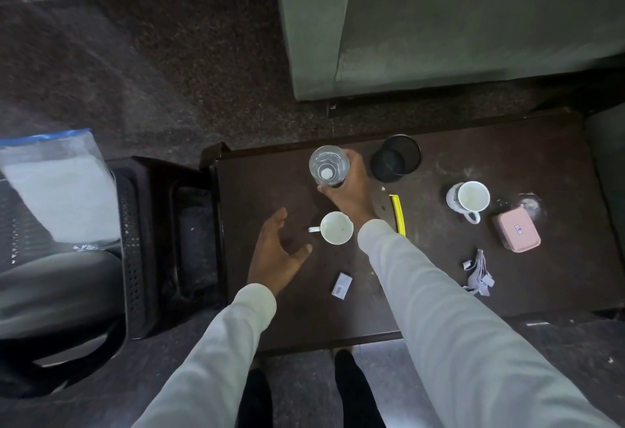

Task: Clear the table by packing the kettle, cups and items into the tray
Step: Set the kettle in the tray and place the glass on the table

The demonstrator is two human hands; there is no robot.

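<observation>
One glass in R grip

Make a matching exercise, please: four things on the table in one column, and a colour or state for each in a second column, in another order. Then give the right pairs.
Things:
1. glass
2. box
3. strip
4. left hand

Colour or state:
A. yellow
B. open, holds nothing
C. pink
D. held by the right hand

Pairs: 1-D, 2-C, 3-A, 4-B
</observation>
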